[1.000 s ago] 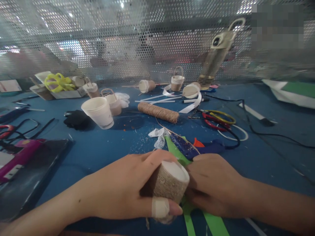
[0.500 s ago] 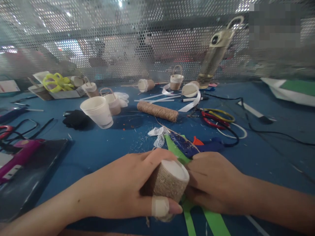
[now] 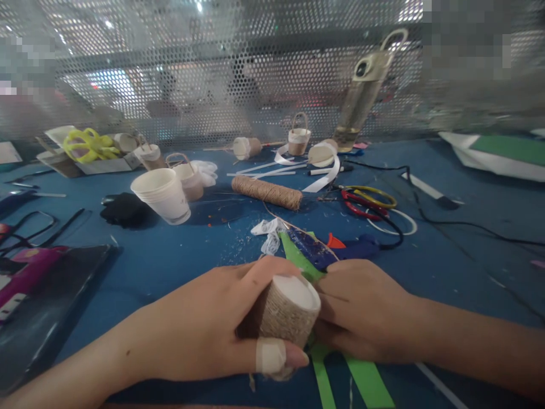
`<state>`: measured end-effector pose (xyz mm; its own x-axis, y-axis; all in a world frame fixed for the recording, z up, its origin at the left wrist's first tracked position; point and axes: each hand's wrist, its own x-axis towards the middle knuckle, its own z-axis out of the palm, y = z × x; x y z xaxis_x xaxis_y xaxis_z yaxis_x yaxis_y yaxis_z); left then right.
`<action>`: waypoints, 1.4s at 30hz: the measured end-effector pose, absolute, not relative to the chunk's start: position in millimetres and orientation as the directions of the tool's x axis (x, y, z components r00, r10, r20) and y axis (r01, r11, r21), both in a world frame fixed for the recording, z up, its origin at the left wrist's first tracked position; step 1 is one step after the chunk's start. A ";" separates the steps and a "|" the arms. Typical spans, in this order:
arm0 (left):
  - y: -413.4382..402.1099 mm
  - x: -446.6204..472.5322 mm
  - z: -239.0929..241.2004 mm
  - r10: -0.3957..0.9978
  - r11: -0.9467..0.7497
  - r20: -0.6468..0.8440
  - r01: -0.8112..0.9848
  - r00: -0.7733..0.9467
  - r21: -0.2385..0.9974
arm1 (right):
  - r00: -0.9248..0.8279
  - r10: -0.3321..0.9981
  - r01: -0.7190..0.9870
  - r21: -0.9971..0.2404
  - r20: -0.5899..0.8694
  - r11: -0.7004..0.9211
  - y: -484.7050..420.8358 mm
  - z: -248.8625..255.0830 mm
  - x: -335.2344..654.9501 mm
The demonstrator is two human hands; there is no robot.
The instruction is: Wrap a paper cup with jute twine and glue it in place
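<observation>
My left hand [image 3: 213, 324] is wrapped round a paper cup [image 3: 283, 315] coiled in brown twine, its white base tilted up toward me. A strip of pale tape circles the thumb, which presses the cup's near side. Against the cup's right side, my right hand [image 3: 361, 312] is closed, its fingertips hidden. From the twine spool [image 3: 267, 192] a strand [image 3: 313, 236] runs over a blue glue gun [image 3: 313, 250] into the right hand. Green paper strips [image 3: 368, 380] lie beneath the hands.
White paper cups [image 3: 162, 196] stand beyond my left hand. Small twine-handled baskets [image 3: 299, 140] and a bottle [image 3: 364, 94] line the perforated screen. Scissors [image 3: 370, 203] and a black cable [image 3: 468, 228] lie at right. A purple glue gun [image 3: 32, 272] rests on a dark board [image 3: 80, 284] at left.
The whole view has shifted slightly, so things sit a little farther left. Both hands keep nearly the same grip on the cup and twine.
</observation>
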<state>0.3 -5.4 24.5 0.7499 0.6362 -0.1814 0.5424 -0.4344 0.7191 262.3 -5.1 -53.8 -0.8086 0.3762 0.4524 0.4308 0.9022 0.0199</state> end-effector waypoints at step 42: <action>-3.3 -1.9 23.6 0.629 -0.449 -0.220 0.580 0.745 0.679 | -0.816 0.345 0.403 0.030 0.463 0.915 -8.2 -50.7 262.9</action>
